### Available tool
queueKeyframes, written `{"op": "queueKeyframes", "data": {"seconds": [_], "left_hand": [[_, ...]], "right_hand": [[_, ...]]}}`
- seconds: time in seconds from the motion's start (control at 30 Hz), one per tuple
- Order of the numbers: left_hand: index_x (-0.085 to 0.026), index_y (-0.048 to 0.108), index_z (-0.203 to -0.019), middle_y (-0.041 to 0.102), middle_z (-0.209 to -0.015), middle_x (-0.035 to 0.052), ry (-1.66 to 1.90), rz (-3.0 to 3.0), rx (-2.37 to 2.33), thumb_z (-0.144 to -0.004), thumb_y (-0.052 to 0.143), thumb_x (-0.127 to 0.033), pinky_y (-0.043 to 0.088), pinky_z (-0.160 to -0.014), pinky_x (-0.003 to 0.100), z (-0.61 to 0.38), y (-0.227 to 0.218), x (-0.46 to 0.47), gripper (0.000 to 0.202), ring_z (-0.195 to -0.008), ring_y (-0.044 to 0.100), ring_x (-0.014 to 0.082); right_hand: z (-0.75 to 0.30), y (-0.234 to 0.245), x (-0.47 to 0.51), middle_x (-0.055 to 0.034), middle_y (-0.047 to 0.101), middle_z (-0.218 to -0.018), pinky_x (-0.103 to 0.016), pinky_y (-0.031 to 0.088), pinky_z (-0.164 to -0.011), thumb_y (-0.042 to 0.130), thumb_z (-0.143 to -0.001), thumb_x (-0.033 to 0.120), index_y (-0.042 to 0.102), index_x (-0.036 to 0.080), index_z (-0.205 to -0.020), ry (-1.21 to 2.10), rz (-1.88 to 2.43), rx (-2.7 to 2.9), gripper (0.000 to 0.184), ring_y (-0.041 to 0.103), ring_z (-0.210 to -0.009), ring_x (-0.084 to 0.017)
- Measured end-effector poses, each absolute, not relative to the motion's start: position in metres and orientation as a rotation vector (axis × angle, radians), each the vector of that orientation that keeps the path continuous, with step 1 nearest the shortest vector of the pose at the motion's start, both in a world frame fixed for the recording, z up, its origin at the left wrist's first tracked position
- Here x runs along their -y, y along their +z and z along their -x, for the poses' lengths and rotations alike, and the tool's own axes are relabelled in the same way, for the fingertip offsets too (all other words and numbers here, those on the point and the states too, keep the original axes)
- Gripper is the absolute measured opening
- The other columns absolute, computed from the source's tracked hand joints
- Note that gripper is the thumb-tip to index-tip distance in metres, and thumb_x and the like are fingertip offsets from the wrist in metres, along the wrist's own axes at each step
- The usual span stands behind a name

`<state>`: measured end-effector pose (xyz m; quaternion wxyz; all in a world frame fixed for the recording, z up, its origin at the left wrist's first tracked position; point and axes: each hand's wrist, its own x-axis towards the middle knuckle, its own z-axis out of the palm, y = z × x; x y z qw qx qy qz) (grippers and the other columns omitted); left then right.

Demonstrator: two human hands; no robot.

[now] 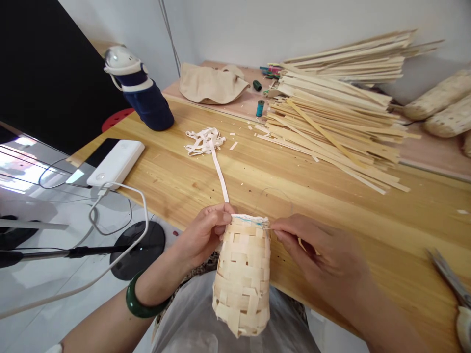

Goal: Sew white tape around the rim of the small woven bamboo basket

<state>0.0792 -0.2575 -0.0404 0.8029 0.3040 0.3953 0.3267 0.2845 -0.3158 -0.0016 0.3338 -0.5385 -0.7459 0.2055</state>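
Observation:
A small basket (243,274) woven from pale flat strips hangs over my lap, its rim toward the table. My left hand (206,230) pinches that rim at its left corner, thumb on the outer face. White tape (220,177) runs from a loose heap on the table down to the rim, where blue stitches (253,221) show along the edge. At the rim's right end my right hand (312,250) is closed in a pinch on a thin needle (269,229). A faint thread loops above the table behind it.
Bundles of flat wooden strips (331,108) lie at the back right. Scissors (451,279) rest at the right edge. A blue thread spool (260,108), a cloth hat (213,84), a dark blue bottle (142,93) and a white power bank (117,164) with a cable stand or lie farther back and left.

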Motion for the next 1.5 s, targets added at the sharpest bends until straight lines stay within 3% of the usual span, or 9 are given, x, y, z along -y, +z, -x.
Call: {"op": "queueKeyframes", "data": {"seconds": [0.17, 0.3, 0.47, 0.67, 0.9, 1.13, 1.5], "left_hand": [[-0.018, 0.054, -0.059, 0.031, -0.052, -0.0079, 0.632, -0.620, -0.857, -0.062, 0.069, -0.029, 0.026, -0.046, 0.020, -0.079, -0.041, 0.255, 0.019, -0.048, 0.025, 0.0072], [-0.016, 0.055, -0.058, 0.033, -0.051, -0.0079, 0.589, -0.636, -0.834, -0.062, 0.071, -0.029, 0.027, -0.045, 0.020, -0.078, -0.043, 0.252, 0.021, -0.047, 0.027, 0.0066], [-0.016, 0.052, -0.056, 0.035, -0.051, -0.0078, 0.537, -0.623, -0.790, -0.065, 0.071, -0.025, 0.028, -0.044, 0.019, -0.077, -0.044, 0.251, 0.022, -0.046, 0.028, 0.0056], [-0.017, 0.049, -0.055, 0.034, -0.051, -0.0076, 0.485, -0.609, -0.778, -0.068, 0.070, -0.026, 0.029, -0.044, 0.018, -0.078, -0.042, 0.251, 0.027, -0.047, 0.029, 0.0055], [-0.016, 0.052, -0.058, 0.033, -0.050, -0.0087, 0.475, -0.603, -0.807, -0.066, 0.071, -0.026, 0.026, -0.043, 0.018, -0.079, -0.042, 0.253, 0.023, -0.045, 0.025, 0.0049], [-0.015, 0.058, -0.060, 0.035, -0.047, -0.0090, 0.558, -0.677, -0.921, -0.062, 0.074, -0.029, 0.025, -0.044, 0.017, -0.080, -0.035, 0.253, 0.021, -0.045, 0.028, 0.0046], [-0.015, 0.060, -0.058, 0.047, -0.047, -0.0061, 0.619, -0.752, -0.936, -0.063, 0.072, -0.026, 0.026, -0.043, 0.017, -0.083, -0.034, 0.256, 0.017, -0.043, 0.034, 0.0042]], "right_hand": [[-0.291, -0.004, 0.310, -0.0033, 0.065, -0.086, -0.023, 0.050, -0.059, 0.060, -0.091, 0.013, 0.073, 0.023, -0.089, 0.640, 1.247, 1.852, 0.016, 0.064, -0.074, -0.013], [-0.299, -0.010, 0.304, -0.0021, 0.062, -0.083, -0.022, 0.050, -0.060, 0.059, -0.091, 0.008, 0.071, 0.021, -0.095, 0.702, 1.105, 1.893, 0.018, 0.062, -0.072, -0.011], [-0.302, -0.017, 0.302, -0.0038, 0.067, -0.080, -0.025, 0.049, -0.060, 0.055, -0.089, 0.001, 0.065, 0.018, -0.099, 0.412, 0.966, 2.099, 0.022, 0.059, -0.069, -0.013], [-0.301, -0.028, 0.309, -0.0038, 0.067, -0.079, -0.026, 0.046, -0.058, 0.051, -0.094, 0.005, 0.058, 0.017, -0.102, -0.094, 0.964, 2.302, 0.016, 0.060, -0.068, -0.014], [-0.296, -0.034, 0.314, -0.0034, 0.066, -0.077, -0.026, 0.047, -0.057, 0.051, -0.095, 0.007, 0.057, 0.015, -0.102, -0.230, 0.989, 2.268, 0.012, 0.059, -0.066, -0.014], [-0.294, -0.030, 0.312, -0.0061, 0.068, -0.091, -0.026, 0.049, -0.065, 0.061, -0.088, 0.000, 0.061, 0.017, -0.100, -0.190, 1.092, 2.179, 0.020, 0.058, -0.078, -0.015], [-0.309, -0.032, 0.312, -0.0083, 0.071, -0.094, -0.028, 0.047, -0.062, 0.057, -0.089, 0.001, 0.062, 0.015, -0.102, -0.390, 1.178, 2.311, 0.020, 0.063, -0.085, -0.020]]}}
